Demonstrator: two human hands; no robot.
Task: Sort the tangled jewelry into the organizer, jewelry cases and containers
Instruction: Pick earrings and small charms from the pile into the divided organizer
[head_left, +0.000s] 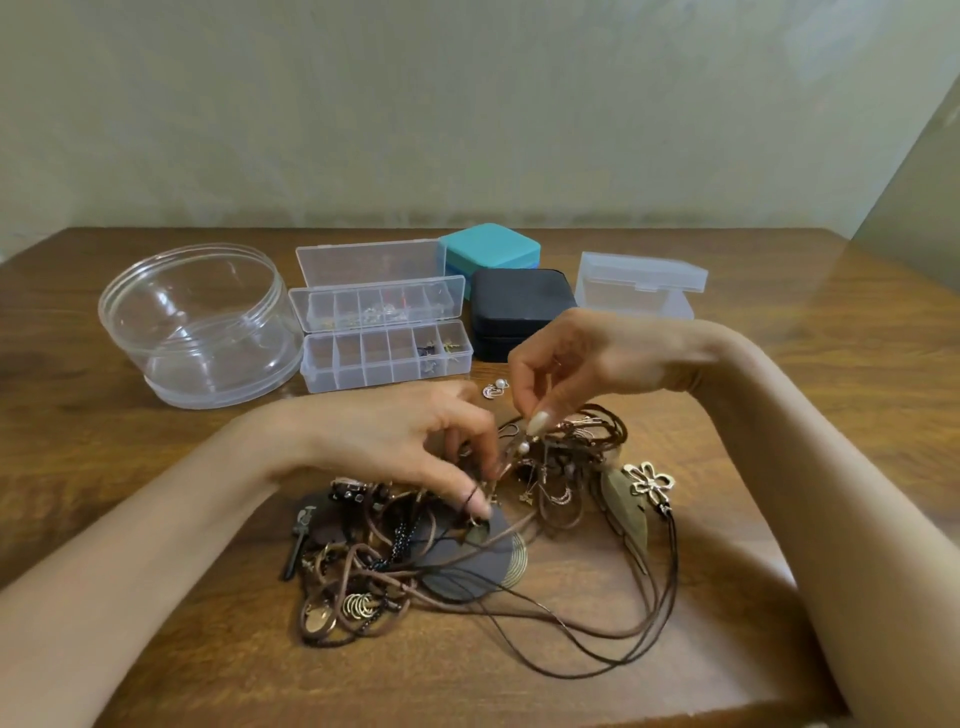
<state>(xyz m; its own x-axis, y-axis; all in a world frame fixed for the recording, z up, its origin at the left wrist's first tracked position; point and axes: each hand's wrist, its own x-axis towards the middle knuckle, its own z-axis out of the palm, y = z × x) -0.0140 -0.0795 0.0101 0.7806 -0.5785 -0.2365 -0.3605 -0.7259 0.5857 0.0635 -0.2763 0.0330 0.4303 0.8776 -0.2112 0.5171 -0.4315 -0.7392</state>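
A tangled pile of jewelry (457, 551) with brown cords, pendants and rings lies on the wooden table (779, 519) in front of me. My left hand (410, 441) rests on the pile's top, its fingers pinching into the cords. My right hand (576, 364) hovers just above, thumb and finger pinched on a small pearl earring (523, 447) that still hangs among the cords. A second pearl earring (494, 388) lies loose on the table behind the pile. The clear organizer (387, 345) stands open behind it, with a few small pieces in its compartments.
A round clear container (200, 325) stands at the back left. A teal jewelry case (491, 249) and a black jewelry case (519, 306) sit behind my right hand. A frosted plastic box (639, 286) is at the back right. A wall rises behind the table.
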